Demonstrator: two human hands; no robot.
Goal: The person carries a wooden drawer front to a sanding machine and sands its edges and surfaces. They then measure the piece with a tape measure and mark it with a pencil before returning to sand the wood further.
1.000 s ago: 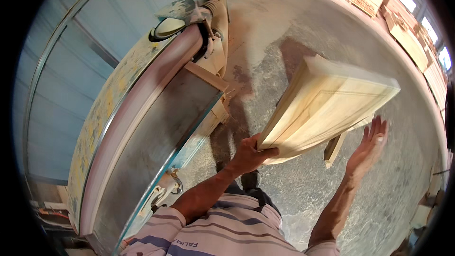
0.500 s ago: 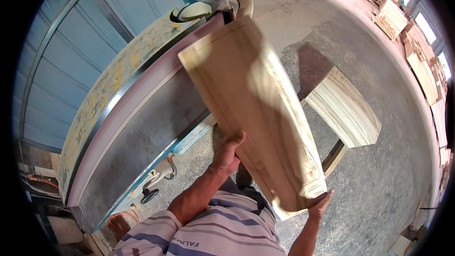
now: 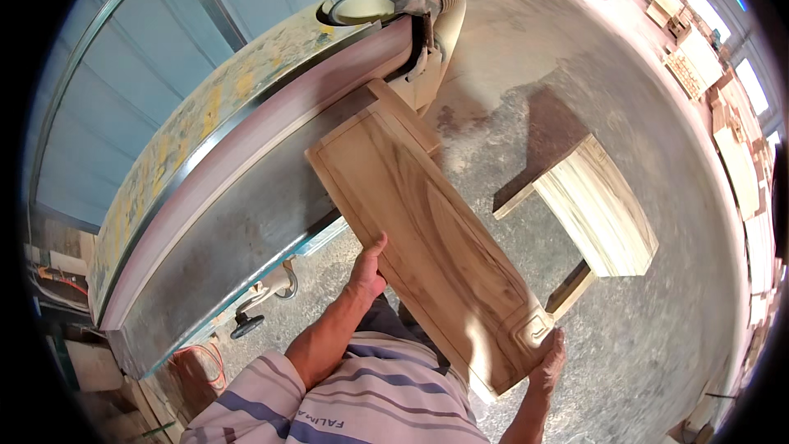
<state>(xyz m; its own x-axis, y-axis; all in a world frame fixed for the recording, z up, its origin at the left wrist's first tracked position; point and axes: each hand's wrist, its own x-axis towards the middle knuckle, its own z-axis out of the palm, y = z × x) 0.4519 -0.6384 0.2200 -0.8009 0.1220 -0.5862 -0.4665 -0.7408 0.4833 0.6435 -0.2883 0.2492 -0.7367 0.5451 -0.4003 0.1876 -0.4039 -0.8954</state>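
A long wooden panel (image 3: 427, 238) with a thin grooved border and a carved corner is held slanting in front of me. My left hand (image 3: 367, 270) grips its left long edge, thumb on the upper face. Around the near right corner, my right hand (image 3: 548, 364) is closed, its fingers partly hidden by the wood. The panel's far end overlaps the metal table of a belt sander (image 3: 238, 205), whose pink sanding belt (image 3: 271, 136) runs upright along the back. From this view I cannot tell whether the panel touches that table.
A wooden piece (image 3: 407, 117) shows beyond the panel's far end. To the right, several pale boards (image 3: 604, 205) rest on a low wooden support (image 3: 571, 289). A ribbed hose (image 3: 446, 0) joins the sander's far end. Timber stacks (image 3: 694, 62) line the far right.
The panel's far end has come down and nearer to me, uncovering more of the belt and the wooden piece behind it. Both hands keep their grip.
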